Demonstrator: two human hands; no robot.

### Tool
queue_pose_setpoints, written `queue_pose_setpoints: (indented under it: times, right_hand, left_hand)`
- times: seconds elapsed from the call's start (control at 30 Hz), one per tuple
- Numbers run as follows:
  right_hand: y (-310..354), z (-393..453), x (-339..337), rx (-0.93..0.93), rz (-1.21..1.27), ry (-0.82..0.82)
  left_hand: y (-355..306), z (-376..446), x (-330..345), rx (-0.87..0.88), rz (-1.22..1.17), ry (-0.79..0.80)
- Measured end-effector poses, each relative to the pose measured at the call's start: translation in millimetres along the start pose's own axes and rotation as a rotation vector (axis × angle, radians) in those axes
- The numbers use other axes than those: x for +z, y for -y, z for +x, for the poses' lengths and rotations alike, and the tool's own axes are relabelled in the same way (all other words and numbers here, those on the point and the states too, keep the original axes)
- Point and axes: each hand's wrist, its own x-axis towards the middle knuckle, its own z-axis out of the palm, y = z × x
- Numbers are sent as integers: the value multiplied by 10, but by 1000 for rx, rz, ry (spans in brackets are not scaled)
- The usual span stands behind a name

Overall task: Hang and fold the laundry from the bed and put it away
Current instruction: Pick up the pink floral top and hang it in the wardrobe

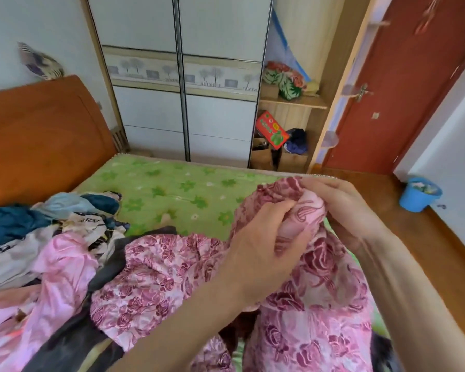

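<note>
Head view: a person stands at the near side of a bed (pixel 177 183) with a green flowered cover, both hands raised over its right part.
Garment: a pink garment (pixel 314 312) with dark red roses is held up in front of the person; its bunched top edge is at the hands and the cloth hangs down toward the bottom of the frame, so its long axis runs roughly top to bottom, while a second part trails left onto the bed.
Left hand: the left hand (pixel 263 242) comes in from the lower left, back of the hand toward the camera, fingers curled and pinching the paler inner cloth near the top of the garment.
Right hand: the right hand (pixel 344 208) reaches in from the lower right, fingers curled round the gathered top edge, just beside the left hand.
Forearms: both are bare and slant upward and inward, meeting at the cloth.
Laundry pile: a heap of clothes (pixel 51 232) lies on the left of the bed, with blue, white, plain pink and dark pieces, touching the trailing part of the garment.
Headboard: an orange-brown headboard (pixel 38 130) stands at the left.
Wardrobe: a pale sliding-door wardrobe (pixel 183 103) stands behind the bed.
Shelves: open shelves (pixel 293 103) to its right hold folded cloth and a red box.
Door: a red door (pixel 408 84) is at the right.
Bucket: a blue bucket (pixel 419 194) sits on the wooden floor.
</note>
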Motion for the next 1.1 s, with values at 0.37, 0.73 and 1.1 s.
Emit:
queue_pose_setpoints:
  times: [0.37,0.73,1.1]
  right_hand:
    - [232,-441,-280,-192,146,188]
    - [-500,-883,-98,-46,151,300]
    - [-958,-1235,-290,-117,-152,130]
  left_hand:
    - [284,456,-210,-382,-161,-175]
    - [830,295,84,-720,-55,781]
    - [551,229,-13,-678,-510,-93]
